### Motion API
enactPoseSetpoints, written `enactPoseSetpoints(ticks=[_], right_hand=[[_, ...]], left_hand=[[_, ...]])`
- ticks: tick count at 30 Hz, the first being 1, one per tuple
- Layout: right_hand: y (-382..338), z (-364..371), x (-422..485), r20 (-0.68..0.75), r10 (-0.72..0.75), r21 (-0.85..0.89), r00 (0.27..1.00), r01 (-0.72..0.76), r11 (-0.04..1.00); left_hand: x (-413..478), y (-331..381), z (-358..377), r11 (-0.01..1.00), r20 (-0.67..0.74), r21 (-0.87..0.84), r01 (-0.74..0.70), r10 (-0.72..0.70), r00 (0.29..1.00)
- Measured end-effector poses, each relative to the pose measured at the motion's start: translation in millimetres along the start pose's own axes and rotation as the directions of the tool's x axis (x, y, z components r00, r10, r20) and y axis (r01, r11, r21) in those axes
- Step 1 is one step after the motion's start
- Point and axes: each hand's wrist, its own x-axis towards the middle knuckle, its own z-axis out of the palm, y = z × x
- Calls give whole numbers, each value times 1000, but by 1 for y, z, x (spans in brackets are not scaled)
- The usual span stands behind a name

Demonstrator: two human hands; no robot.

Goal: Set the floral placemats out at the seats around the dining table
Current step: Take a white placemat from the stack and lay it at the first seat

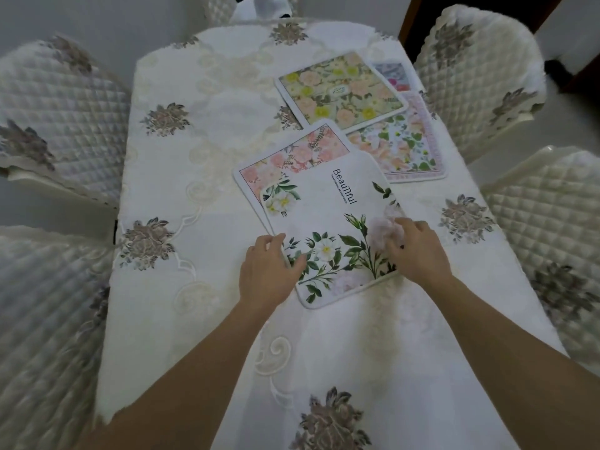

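Our left hand (pixel 269 264) pinches the white mat (pixel 324 206) by its left edge, toward the desk's (pixel 194 287) right edge; our right hand (pixel 415 251) rests atop, grip unclear.

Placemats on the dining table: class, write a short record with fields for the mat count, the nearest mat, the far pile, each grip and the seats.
Mats in view: five, bunched centre-right on the tablecloth
Nearest: white mat, printed "Beautiful", over a pink mat
Far pile: yellow mat over a pink-bordered mat; fifth mat peeks out behind
Left grip: holds the white mat's left edge, thumb on top
Right grip: on its right edge, blurred; hold unclear
Seats: quilted chairs round the table
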Motion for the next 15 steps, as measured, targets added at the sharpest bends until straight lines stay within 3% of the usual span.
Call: enactPoseSetpoints(ticks=[7, 15], right_hand=[[13, 5, 61, 19, 32, 58, 999, -34, 998], [13, 13, 78, -65, 51, 99, 997, -44, 994]], left_hand=[[21, 13, 23, 962, 0, -186, 202, -205, 979], [31, 19, 28, 925, -7, -268, 269, -281, 960]])
